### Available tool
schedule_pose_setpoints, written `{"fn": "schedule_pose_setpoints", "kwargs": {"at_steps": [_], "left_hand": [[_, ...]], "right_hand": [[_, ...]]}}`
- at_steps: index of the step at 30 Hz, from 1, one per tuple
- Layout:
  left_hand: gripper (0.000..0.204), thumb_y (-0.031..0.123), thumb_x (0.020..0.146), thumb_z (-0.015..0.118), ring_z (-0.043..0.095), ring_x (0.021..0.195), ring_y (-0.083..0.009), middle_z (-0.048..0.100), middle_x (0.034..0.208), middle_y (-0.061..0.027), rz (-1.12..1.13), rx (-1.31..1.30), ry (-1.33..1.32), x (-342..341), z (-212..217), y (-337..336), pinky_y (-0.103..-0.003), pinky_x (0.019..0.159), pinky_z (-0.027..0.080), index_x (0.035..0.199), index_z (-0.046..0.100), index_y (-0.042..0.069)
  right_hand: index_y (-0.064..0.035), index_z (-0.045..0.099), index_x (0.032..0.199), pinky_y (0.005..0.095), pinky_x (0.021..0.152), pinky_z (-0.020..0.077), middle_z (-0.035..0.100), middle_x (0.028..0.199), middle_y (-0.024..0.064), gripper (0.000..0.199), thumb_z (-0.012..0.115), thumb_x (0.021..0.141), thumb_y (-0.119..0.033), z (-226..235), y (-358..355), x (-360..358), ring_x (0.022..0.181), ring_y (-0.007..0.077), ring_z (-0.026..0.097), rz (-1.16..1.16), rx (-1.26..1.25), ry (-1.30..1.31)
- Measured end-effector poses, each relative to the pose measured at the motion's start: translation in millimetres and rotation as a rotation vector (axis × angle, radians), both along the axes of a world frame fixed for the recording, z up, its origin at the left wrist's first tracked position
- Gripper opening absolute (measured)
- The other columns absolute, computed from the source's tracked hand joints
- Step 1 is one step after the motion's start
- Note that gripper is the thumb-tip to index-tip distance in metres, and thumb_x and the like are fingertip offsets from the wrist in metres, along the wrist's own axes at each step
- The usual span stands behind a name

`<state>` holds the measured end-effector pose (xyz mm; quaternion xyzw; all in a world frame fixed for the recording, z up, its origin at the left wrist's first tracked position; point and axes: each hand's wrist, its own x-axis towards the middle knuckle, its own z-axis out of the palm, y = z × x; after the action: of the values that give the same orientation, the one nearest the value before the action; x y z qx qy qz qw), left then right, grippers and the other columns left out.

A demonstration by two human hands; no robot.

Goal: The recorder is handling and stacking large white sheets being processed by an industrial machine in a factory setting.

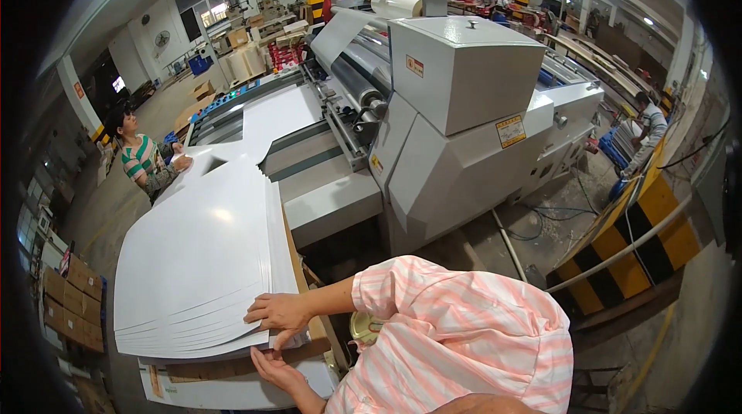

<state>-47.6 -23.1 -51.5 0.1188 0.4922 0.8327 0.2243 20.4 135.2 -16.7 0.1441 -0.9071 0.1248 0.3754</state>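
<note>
A tall stack of large glossy white sheets (201, 236) lies in front of me, its near layers fanned out in steps. My right hand (280, 315) rests on the stack's near right corner with its fingers spread over the sheet edges and its thumb pointing down. Just below it, my left hand (280, 374) is held palm up with fingers stretched toward the same corner; whether its fingertips touch the sheets I cannot tell. Under the stack sits a brown and white board base (224, 379). Across the stack, a co-worker (147, 155) in a striped top has both hands at the far sheet edge.
A large grey-white roller machine (464, 74) stands beyond the stack, with a white sheet (282, 116) on its feed table. Black-and-yellow striped barrier (626, 252) is at right. Brown cartons (73, 298) are stacked at left. Another person (649, 132) bends at far right.
</note>
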Motion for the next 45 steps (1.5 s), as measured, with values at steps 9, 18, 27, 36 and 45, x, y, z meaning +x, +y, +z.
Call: {"fn": "schedule_pose_setpoints", "kwargs": {"at_steps": [9, 18, 27, 36, 45], "left_hand": [[0.036, 0.015, 0.090, 0.048, 0.048, 0.081, -0.0098, 0.049, 0.107, -0.0062, -0.155, 0.048, 0.108, -21, -21, -9, -0.024, 0.066, 0.042, 0.124, 0.045, 0.004], [0.037, 0.029, 0.089, 0.052, 0.046, 0.087, -0.0156, 0.048, 0.101, -0.0078, 0.146, -0.259, 0.098, 0, -3, 9, -0.029, 0.072, 0.037, 0.115, 0.043, 0.004], [0.026, 0.016, 0.087, 0.050, 0.050, 0.082, -0.0143, 0.053, 0.096, -0.0066, -0.006, -0.170, 0.058, -15, -32, -1, -0.026, 0.070, 0.037, 0.105, 0.048, -0.001], [0.039, 0.014, 0.089, 0.046, 0.053, 0.090, -0.0163, 0.050, 0.115, -0.0118, -0.087, -0.082, 0.144, -20, -9, -5, -0.025, 0.073, 0.042, 0.125, 0.040, 0.000], [0.050, 0.021, 0.088, 0.053, 0.049, 0.086, -0.0156, 0.048, 0.101, -0.0109, 0.050, -0.157, 0.117, -5, -4, 6, -0.027, 0.062, 0.041, 0.131, 0.032, 0.008]], "right_hand": [[-0.0016, 0.063, 0.083, 0.0354, 0.071, 0.0463, 0.063, 0.087, 0.0128, 0.023, 0.054, 0.081, -0.023, 51, 5, -43, 0.082, 0.0288, 0.058, -0.125, -0.832, -0.172], [-0.0061, 0.061, 0.085, 0.0365, 0.078, 0.0434, 0.055, 0.104, 0.0079, 0.018, 0.058, 0.073, -0.019, -16, 8, -23, 0.095, 0.0271, 0.053, -0.042, -0.046, -0.167], [-0.0096, 0.059, 0.093, 0.0350, 0.071, 0.0433, 0.052, 0.108, 0.0105, 0.026, 0.054, 0.072, -0.024, 14, -2, -8, 0.089, 0.0269, 0.051, 0.058, 0.184, -0.114], [-0.0081, 0.062, 0.088, 0.0406, 0.083, 0.0365, 0.049, 0.110, 0.0170, 0.023, 0.058, 0.076, -0.027, 7, -7, 3, 0.097, 0.0299, 0.047, -0.006, -0.057, -0.002], [-0.0079, 0.065, 0.084, 0.0393, 0.080, 0.0393, 0.052, 0.108, 0.0182, 0.021, 0.057, 0.071, -0.022, 10, 0, -28, 0.099, 0.0315, 0.049, -0.070, -0.202, -0.077]]}}
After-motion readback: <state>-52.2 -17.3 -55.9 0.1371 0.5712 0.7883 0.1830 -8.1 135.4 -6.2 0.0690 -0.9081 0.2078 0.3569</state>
